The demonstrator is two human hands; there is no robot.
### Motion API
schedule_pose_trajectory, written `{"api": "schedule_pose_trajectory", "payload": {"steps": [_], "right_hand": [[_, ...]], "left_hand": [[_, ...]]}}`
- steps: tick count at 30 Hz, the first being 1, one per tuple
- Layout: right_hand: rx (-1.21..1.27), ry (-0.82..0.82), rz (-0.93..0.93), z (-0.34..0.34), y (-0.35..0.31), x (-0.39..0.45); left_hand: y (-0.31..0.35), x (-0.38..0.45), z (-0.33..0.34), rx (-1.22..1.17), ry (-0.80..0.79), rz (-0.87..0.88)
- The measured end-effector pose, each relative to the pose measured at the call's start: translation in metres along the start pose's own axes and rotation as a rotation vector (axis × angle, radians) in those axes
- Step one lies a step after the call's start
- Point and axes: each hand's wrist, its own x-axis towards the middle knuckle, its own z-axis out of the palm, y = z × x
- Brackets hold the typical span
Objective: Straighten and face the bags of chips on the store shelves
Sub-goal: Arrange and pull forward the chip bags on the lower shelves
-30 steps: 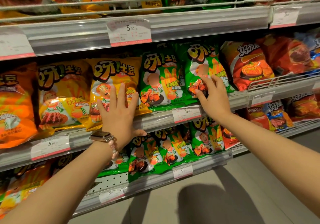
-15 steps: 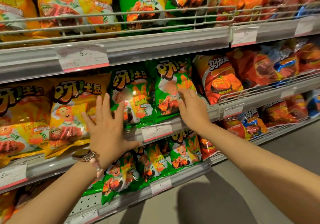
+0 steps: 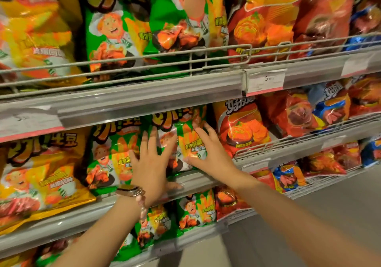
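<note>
Two green chip bags stand side by side on the middle shelf (image 3: 206, 182). My left hand (image 3: 152, 163), with a watch on the wrist, lies flat with spread fingers across the seam between the left green bag (image 3: 109, 155) and the right green bag (image 3: 185, 130). My right hand (image 3: 208, 151) presses with straight fingers on the right green bag's lower right part. A yellow bag (image 3: 41, 174) stands to the left and an orange-red bag (image 3: 243, 130) to the right.
The upper shelf (image 3: 144, 99) has a wire guard (image 3: 206, 60) holding yellow, green and red bags. Price tags (image 3: 265, 81) hang on the shelf rails. Smaller green bags (image 3: 195, 211) fill the lower shelf. Grey floor (image 3: 309, 215) lies at the lower right.
The view has shifted up and to the right. My left hand slid right from the yellow bag onto the green bags, now close beside my right hand, which stays on the right green bag.
</note>
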Motion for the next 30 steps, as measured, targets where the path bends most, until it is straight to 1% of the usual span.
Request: {"api": "schedule_pose_trajectory", "payload": {"steps": [4,6,11,15,19,21,24,25,28,30], "right_hand": [[0.09,-0.19,0.001,-0.006,0.008,0.002],[0.138,-0.239,0.021,-0.007,0.01,0.002],[0.143,-0.25,0.026,-0.003,0.013,0.003],[0.161,-0.225,0.042,-0.001,0.021,0.004],[0.195,-0.221,0.097,-0.004,0.02,0.003],[0.17,-0.222,0.096,-0.008,0.014,0.004],[0.137,-0.201,0.116,-0.009,0.007,0.004],[0.134,-0.201,0.111,-0.01,0.007,0.003],[0.143,-0.213,0.042,-0.007,0.014,0.001],[0.193,-0.14,0.028,-0.001,0.023,0.001]], "left_hand": [[0.001,0.0,-0.001,0.054,-0.074,-0.054],[0.005,0.002,-0.004,0.055,-0.111,-0.083],[0.009,0.003,-0.003,0.1,-0.141,-0.11],[0.01,0.004,0.0,0.146,-0.138,-0.09],[0.013,0.006,0.0,0.107,-0.141,-0.089],[0.014,0.006,-0.003,0.098,-0.172,-0.076],[0.017,0.007,-0.007,0.093,-0.173,-0.068],[0.018,0.006,-0.008,0.092,-0.18,-0.062],[0.015,0.005,-0.006,0.106,-0.125,-0.056],[0.011,0.005,-0.002,0.085,-0.118,-0.05]]}}
